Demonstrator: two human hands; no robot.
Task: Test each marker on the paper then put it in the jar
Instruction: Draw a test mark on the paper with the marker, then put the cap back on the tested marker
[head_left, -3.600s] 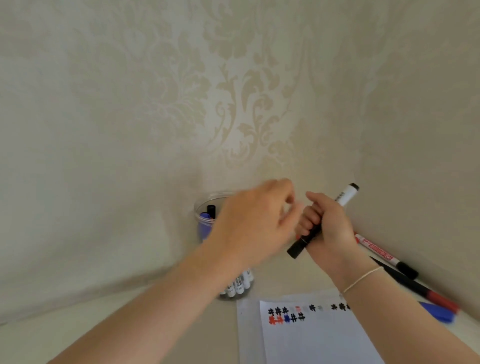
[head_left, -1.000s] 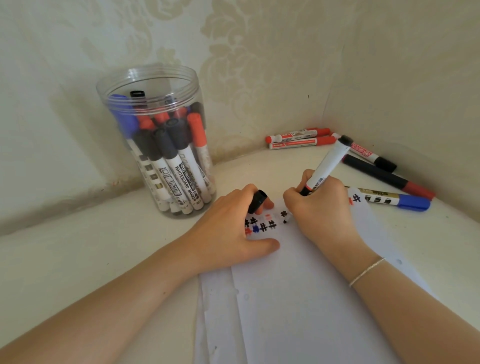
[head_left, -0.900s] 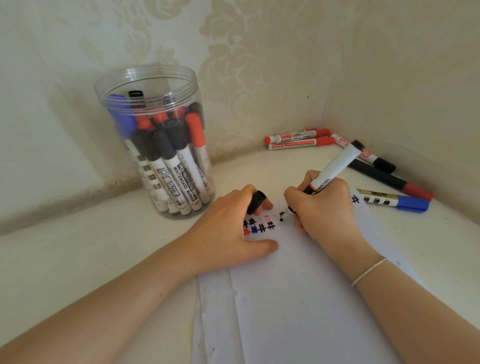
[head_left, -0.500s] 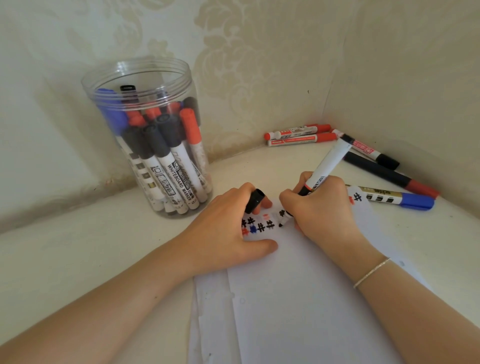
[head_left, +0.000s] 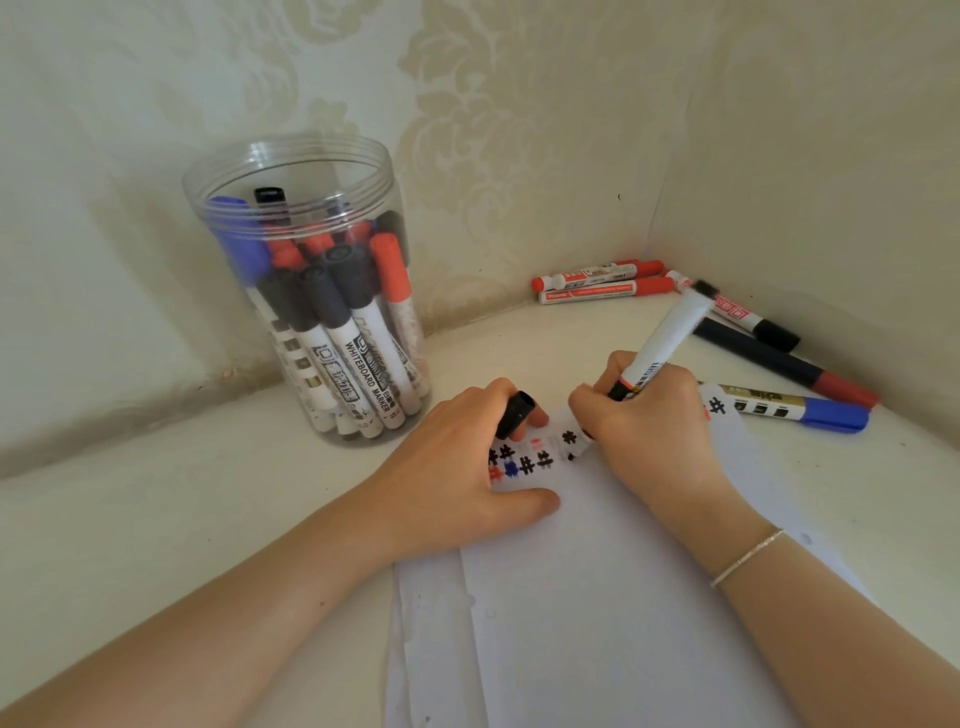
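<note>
My right hand grips a white-barrelled black marker with its tip down on the white paper, beside a row of black, red and blue test marks. My left hand rests on the paper's top left corner, thumb flat, and pinches the marker's black cap between its fingers. The clear plastic jar stands open at the left, holding several black, red and blue markers.
Loose markers lie in the wall corner at the right: two red ones, a red-and-black one, a black one with a red cap and a blue-capped one. Walls close in behind and to the right.
Earlier both hands were raised in front of the jar, pulling the cap off. Now both are down on the paper. Over the last second the marker tip moved slightly, adding to the black marks.
</note>
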